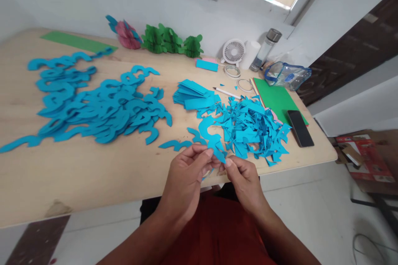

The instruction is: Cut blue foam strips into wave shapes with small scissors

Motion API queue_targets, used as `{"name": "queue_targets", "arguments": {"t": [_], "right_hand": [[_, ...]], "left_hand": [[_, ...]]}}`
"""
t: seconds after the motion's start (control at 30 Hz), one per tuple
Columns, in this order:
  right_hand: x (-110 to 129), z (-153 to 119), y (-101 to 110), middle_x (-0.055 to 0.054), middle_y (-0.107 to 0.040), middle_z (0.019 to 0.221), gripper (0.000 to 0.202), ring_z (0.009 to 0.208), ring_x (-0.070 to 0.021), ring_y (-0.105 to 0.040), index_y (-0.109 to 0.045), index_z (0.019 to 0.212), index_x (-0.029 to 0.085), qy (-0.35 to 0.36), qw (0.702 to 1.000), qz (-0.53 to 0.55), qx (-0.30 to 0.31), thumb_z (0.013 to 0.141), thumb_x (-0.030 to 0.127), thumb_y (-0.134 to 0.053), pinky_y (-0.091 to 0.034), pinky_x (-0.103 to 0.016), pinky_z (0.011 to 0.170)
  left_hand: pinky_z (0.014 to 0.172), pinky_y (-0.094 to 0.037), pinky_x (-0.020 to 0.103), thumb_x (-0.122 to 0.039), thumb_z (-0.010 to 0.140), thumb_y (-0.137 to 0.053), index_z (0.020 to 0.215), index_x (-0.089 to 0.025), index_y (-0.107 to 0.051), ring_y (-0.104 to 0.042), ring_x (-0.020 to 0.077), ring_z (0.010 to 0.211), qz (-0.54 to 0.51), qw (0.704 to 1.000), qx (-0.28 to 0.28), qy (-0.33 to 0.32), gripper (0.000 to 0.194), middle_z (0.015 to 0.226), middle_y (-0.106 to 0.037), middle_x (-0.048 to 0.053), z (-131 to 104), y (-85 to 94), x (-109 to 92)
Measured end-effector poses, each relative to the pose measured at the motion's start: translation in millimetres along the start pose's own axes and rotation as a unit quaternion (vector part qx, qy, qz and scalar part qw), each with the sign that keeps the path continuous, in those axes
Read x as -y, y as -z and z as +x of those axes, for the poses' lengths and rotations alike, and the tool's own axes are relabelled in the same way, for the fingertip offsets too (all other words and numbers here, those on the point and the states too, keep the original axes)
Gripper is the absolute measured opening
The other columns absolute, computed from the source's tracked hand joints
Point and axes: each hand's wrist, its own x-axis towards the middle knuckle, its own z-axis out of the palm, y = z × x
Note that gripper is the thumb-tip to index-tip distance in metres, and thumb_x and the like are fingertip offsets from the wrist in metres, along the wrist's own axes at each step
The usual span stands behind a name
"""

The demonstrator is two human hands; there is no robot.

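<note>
Between my two hands is a wavy blue paper cutout point(209, 129), raised over the table's near edge. My left hand point(190, 174) pinches it between thumb and fingers. At its lower right end, my right hand point(243, 178) has its thumb and forefinger closed on the paper. Just behind lies another wavy blue strip point(177, 145) on the table. To the right of the cutout spreads a heap of blue paper scraps point(248, 126). A large pile of curved blue cutouts point(102, 107) covers the left side. Blue rectangular strips point(195, 94) are stacked behind the hands.
A white pencil point(226, 92) and tape rolls point(232, 71) lie beyond the scraps. A black phone point(300, 128) rests by green paper point(276, 99) on the right. Along the wall stand paper flowers point(163, 40), a small fan point(234, 51) and a bottle point(265, 49).
</note>
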Motion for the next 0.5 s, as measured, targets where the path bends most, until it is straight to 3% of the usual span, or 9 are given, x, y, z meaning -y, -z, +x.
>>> {"name": "queue_targets", "arguments": {"t": [0.5], "right_hand": [[0.0,1.3,2.3,0.001,-0.046,0.060,0.040,0.060,-0.0150,-0.042,-0.061,0.064,0.017,-0.003,1.000,-0.003,0.002,0.089,0.047,-0.051,-0.035,-0.027,0.058]], "left_hand": [[0.059,-0.052,0.024,-0.023,0.072,-0.075,0.077,-0.020,-0.061,-0.064,0.0126,0.061,0.018,1.000,-0.002,0.015,0.015,0.064,-0.066,-0.004,-4.3,1.6,3.9]]}}
